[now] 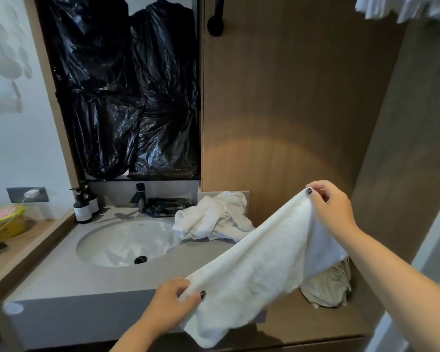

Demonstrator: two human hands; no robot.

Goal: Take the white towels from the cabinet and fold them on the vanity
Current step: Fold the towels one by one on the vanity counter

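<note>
I hold a white towel (259,270) stretched out in the air above the right end of the grey vanity (92,283). My left hand (174,303) pinches its lower left corner. My right hand (328,207) pinches the upper right corner, higher and farther back. The towel sags between them and hangs over the vanity's front edge. A crumpled pile of white towels (214,219) lies on the vanity behind it, right of the sink (127,242). More white cloth (404,7) shows on the cabinet shelf at the top right.
A tap (140,198) and dark packets (163,205) stand behind the basin, two dark pump bottles (83,207) at its left. Black plastic (127,92) covers the mirror. A beige crumpled cloth (328,288) lies on the lower wooden shelf. A yellow container (4,221) sits far left.
</note>
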